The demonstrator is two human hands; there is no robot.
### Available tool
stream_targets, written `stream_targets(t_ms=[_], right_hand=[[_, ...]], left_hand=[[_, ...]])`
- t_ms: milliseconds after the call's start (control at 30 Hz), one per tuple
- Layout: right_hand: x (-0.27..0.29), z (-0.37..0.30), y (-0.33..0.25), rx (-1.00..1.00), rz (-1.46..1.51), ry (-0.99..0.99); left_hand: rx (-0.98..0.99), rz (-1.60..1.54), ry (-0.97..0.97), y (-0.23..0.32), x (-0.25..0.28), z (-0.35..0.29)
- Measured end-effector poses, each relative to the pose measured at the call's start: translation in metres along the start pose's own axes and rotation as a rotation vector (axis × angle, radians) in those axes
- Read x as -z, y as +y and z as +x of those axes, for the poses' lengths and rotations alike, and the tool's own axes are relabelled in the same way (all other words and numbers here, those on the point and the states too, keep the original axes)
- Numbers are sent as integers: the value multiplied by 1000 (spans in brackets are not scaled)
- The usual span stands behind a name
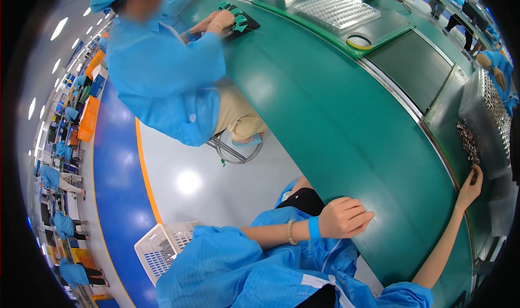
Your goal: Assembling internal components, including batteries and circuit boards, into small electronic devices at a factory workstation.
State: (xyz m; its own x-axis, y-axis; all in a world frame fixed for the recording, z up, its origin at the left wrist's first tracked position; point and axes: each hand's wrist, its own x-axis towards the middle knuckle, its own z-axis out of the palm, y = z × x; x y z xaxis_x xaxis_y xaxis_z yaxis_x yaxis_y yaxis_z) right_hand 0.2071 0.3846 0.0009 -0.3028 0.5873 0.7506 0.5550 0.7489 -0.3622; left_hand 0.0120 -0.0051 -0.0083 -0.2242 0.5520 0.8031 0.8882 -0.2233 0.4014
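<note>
My left hand (346, 217) hovers at the near edge of the green belt (346, 140), its fingers curled together. Anything inside that grip is hidden. Stretched far out to the right, my right hand (470, 188) is at the lower end of a loose pile of small metal parts (467, 143). Its thumb and fingertips come together there; what they pinch, if anything, is too small to make out. Beside the pile stands a stack of clear plastic trays (485, 126), with rows of small metal parts in the top one.
A co-worker in blue (162, 75) sits at the belt's left, hands on green pieces on a black tray (246, 26). Beyond the belt lie a clear tray (337, 11) and a yellow-and-black tape roll (359, 41). A white basket (157, 256) is by my left side.
</note>
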Motion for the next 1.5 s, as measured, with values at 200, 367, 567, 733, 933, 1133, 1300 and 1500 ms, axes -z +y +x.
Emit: stream_targets(t_ms=[200,367,567,733,933,1133,1300,1500], right_hand=[[0,0,2,-9,8,-16],[1,0,4,-6,-5,-25],[1,3,6,-16,-3,-41],[1,2,9,-30,20,-39],[0,2,12,-25,10,-38],[1,3,11,-44,-5,-51],[1,2,11,-83,-13,-68],[0,1,17,-92,-3,-71]], left_hand=[[2,-6,-10,0,0,-1],[2,-14,-15,-1,0,-1],[4,-21,-15,-1,1,0],[3,-21,-28,0,-1,-2],[2,-24,-14,-1,0,0],[11,-26,3,-1,-1,0],[13,-23,-11,-1,-1,0],[19,-27,-19,-1,-1,-1]])
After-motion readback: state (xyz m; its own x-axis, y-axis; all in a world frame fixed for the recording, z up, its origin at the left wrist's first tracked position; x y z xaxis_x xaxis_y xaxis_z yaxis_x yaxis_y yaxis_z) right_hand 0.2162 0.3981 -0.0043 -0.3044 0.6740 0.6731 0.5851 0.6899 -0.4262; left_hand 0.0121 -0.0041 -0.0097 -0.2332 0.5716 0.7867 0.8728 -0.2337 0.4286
